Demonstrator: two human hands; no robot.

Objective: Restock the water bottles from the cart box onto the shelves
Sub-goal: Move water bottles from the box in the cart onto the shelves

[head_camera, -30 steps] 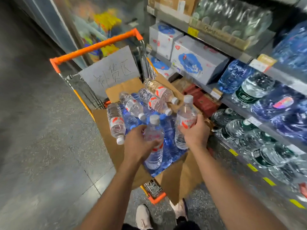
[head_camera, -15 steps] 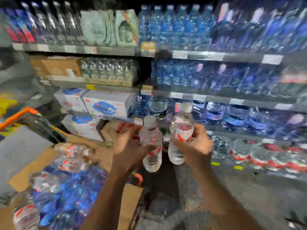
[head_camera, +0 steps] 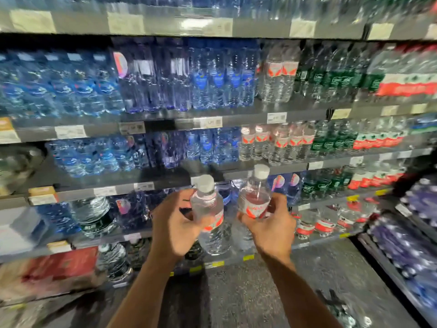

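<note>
I hold two clear water bottles with white caps and red-and-white labels, upright, in front of the shelves. My left hand grips the left bottle around its middle. My right hand grips the right bottle from below. Matching red-label bottles stand in a row on the shelf above and behind my hands. The cart and its box are out of view.
Grey shelves hold blue bottles at left and centre, green-label bottles at right, large jugs low left and a red carton at bottom left. Another rack of packs juts in at right. Speckled floor lies below.
My view has swung from the cart to face the shelves. Both hands lifted a bottle each out of the cart box and now hold them in front of the shelves.
</note>
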